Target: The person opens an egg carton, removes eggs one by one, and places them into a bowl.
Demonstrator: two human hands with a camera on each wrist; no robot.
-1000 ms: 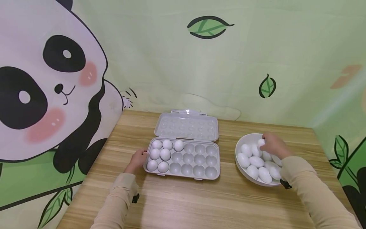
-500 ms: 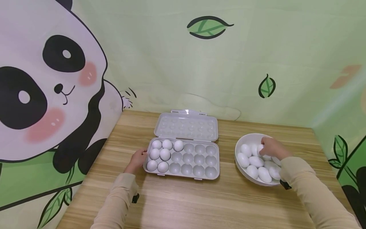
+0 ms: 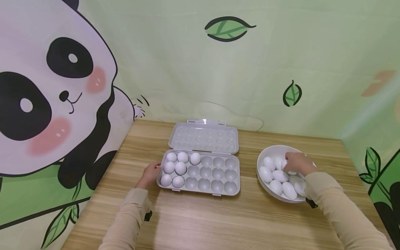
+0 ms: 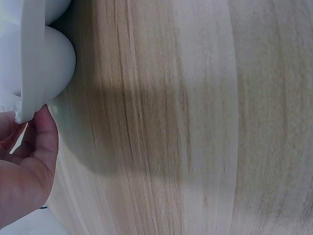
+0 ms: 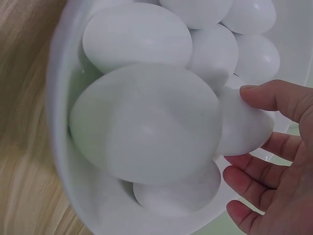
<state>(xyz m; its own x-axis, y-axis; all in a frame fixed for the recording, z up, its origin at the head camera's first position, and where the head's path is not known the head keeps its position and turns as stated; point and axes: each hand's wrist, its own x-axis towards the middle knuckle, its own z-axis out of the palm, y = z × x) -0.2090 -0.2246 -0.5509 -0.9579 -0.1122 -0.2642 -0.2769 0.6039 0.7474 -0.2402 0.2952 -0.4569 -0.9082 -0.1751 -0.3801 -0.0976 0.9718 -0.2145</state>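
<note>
A pale grey plastic egg box [image 3: 200, 190] lies on the table with its lid [image 3: 203, 138] folded back. White eggs [image 3: 180, 168] fill the cups at its left end, and the cups to the right show bare. My left hand [image 3: 152, 172] pinches the box's left rim between thumb and fingers; the left wrist view shows this hand [image 4: 34, 161] below the box's edge. Inside a white bowl [image 3: 265, 189] of eggs, my right hand [image 3: 299, 162] reaches in from the right. In the right wrist view, its thumb [image 5: 274, 95] and fingers grip an egg [image 5: 242, 125] from opposite sides.
The wooden table [image 3: 200, 222] runs back to a green cloth backdrop [image 3: 265, 69] printed with a panda and leaves. Bare wood separates the egg box from the bowl. A large egg [image 5: 146, 122] sits close to the right wrist camera.
My right hand has sunk a little lower into the bowl, and the egg at its fingertips sits lower too. The left hand and the egg box have stayed put.
</note>
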